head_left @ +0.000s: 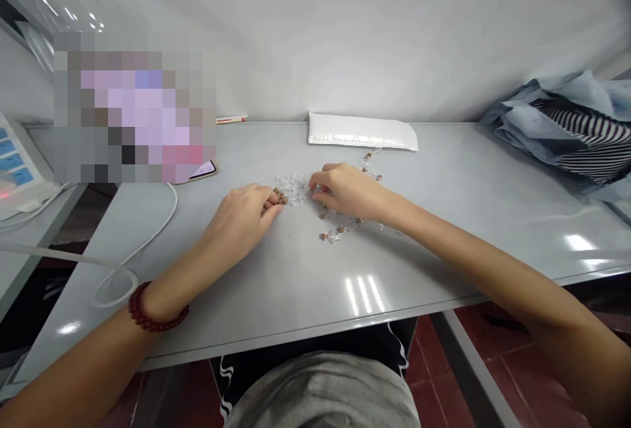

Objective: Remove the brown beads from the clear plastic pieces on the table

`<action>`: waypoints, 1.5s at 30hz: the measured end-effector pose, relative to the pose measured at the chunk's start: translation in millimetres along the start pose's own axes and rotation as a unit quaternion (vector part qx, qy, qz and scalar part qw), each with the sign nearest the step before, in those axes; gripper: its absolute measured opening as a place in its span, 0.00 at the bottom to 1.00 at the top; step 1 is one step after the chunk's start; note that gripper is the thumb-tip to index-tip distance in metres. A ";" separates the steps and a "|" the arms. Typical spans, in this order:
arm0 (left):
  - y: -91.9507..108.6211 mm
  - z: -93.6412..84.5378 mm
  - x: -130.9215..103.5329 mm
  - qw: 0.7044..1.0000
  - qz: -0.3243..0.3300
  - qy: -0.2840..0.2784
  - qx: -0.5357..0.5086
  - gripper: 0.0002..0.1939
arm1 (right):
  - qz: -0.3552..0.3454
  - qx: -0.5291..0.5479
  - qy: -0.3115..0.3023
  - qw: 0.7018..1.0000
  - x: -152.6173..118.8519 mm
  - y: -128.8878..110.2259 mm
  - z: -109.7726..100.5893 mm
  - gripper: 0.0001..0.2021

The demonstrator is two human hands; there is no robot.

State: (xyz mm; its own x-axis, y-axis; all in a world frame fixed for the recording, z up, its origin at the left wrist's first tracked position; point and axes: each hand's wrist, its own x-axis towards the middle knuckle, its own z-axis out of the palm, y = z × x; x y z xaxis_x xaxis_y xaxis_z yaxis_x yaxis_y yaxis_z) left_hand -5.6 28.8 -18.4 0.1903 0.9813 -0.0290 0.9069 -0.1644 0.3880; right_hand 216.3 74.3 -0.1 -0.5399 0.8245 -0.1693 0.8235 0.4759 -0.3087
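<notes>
On the grey table [296,283] lies a small pile of clear plastic pieces [294,186]. Brown pieces [280,196] sit at the pile's left edge, against the fingertips of my left hand [246,214], whose thumb and fingers are closed around some of them. My right hand [348,188] is at the right side of the clear pile, fingers bent; what is between its fingertips is too small to make out. Beside and below it, several brown pieces joined with clear ones [340,231] are laid out, and more [367,164] lie behind it.
A white padded envelope [362,132] lies by the wall. Blue-grey cloth with a striped part [582,129] is at the right. On the left are a power strip [22,168], a white cable [162,224] and a phone [204,170] beside a blurred-out area.
</notes>
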 end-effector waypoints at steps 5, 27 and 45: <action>1.2 -6.7 -5.3 0.994 0.035 0.016 -0.101 0.12 | -0.080 0.124 0.107 0.983 -15.1 13.7 14.2 0.12; 21.0 -7.3 -18.5 0.923 0.051 -0.015 -0.381 0.08 | -0.150 0.453 0.039 0.878 -43.8 -8.4 17.5 0.06; -21.4 0.3 12.5 0.990 0.085 0.033 -0.106 0.11 | -0.129 0.056 0.080 0.987 -3.9 13.7 -0.4 0.12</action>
State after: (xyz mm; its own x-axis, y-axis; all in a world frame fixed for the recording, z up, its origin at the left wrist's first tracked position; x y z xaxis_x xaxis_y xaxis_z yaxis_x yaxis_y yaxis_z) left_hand -22.5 44.6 -27.3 0.3021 0.9467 0.1115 0.7627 -0.3102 0.5675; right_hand 229.7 77.6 -3.3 -0.6874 0.7225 0.0749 0.6336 0.6468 -0.4244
